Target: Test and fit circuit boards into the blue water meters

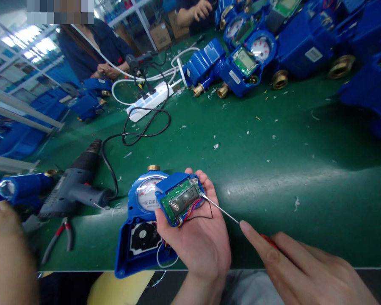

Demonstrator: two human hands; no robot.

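In the head view, my left hand [201, 241] holds one small display module [186, 201], which is above the table's front edge, tilted toward me. It has a blue housing, a green circuit board and a grey screen, whose digits I cannot read with certainty. Coloured wires [192, 210] come out along its lower right side, and one thin black wire makes a loop over my palm. Just beside it, one open blue meter [139, 217] rests on the green table [257, 156]; it has one round dial [147, 195], one brass fitting [153, 167] and one black part [142, 239] inside its lower box. I count also one heat gun [79, 188], one pair of pliers [53, 242] and one white power strip [150, 101]; at the upper right stand several more blue meters [238, 74], overlapping, so I cannot count them exactly. My left palm is turned upward, with the thumb closed over the module's left edge and the fingers behind it. My right hand [307, 264] is closed around one thin tool [222, 209], index finger stretched along the metal shaft, and its tip reaches the board's right end. At the left edge is another person's hand [1, 224].
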